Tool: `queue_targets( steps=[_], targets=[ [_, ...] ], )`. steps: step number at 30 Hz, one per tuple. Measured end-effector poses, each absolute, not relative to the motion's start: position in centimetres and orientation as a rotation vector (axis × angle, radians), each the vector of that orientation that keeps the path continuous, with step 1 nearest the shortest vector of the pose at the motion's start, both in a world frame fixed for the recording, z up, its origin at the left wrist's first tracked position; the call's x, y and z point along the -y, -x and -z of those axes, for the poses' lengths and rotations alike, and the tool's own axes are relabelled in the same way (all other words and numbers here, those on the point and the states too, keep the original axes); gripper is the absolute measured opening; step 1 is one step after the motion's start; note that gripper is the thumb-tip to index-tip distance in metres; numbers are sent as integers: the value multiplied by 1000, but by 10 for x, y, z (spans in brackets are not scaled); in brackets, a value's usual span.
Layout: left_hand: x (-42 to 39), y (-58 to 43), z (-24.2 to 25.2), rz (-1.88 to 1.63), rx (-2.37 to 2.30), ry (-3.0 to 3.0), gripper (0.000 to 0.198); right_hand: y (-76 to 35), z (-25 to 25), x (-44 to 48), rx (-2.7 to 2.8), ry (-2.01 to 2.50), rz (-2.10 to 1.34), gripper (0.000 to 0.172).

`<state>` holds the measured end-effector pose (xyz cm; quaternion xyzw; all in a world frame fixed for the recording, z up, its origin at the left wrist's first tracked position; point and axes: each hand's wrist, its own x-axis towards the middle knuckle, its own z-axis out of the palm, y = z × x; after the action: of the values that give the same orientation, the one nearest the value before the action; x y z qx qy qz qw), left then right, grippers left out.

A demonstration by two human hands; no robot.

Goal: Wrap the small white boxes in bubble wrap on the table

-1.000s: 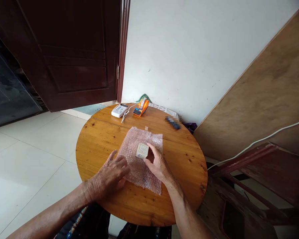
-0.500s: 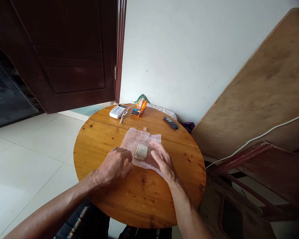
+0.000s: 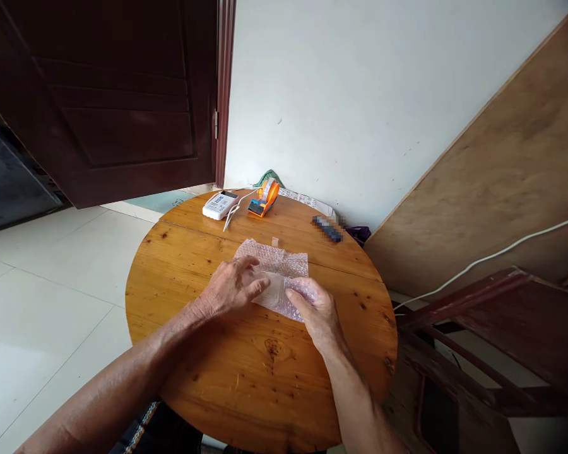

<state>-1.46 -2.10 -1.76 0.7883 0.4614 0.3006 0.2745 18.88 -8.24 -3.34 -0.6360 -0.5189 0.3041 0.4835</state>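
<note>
A right hand (image 3: 320, 309) pinches a pinkish rectangular plastic bubble-wrap sheet (image 3: 288, 263), near side folded, far side unfolded; the left hand (image 3: 228, 287), half-open, appears empty.

Pinkish bubble wrap (image 3: 293, 262) lies on the table (image 3: 236, 378), folded over a pale box (image 3: 275, 287) — dimly visible.

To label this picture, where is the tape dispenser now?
In the head view, the orange tape dispenser sits far across the wooden table, beyond the bubble wrap, right of the white device.

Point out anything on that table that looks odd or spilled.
The dark object at the far right of the table looks odd: coarse pixel blocks mask it, unlike its surroundings. No spill shows.
</note>
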Motion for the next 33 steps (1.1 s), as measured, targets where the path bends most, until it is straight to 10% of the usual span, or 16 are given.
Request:
queue_targets(
  steps=[3, 12, 33],
  targets=[
    [20, 16, 22, -797, -1169, -2125, 63, -187, 34, 80, 1274, 1528, -723, 19],
    [17, 2, 21, -716, -1226, -1884, 13, -186, 29, 80, 1316, 1557, -705, 22],
    [16, 0, 25, -787, -1065, -1651, 13, -195, 39, 80, 1426, 1781, -269, 32]
  ],
)
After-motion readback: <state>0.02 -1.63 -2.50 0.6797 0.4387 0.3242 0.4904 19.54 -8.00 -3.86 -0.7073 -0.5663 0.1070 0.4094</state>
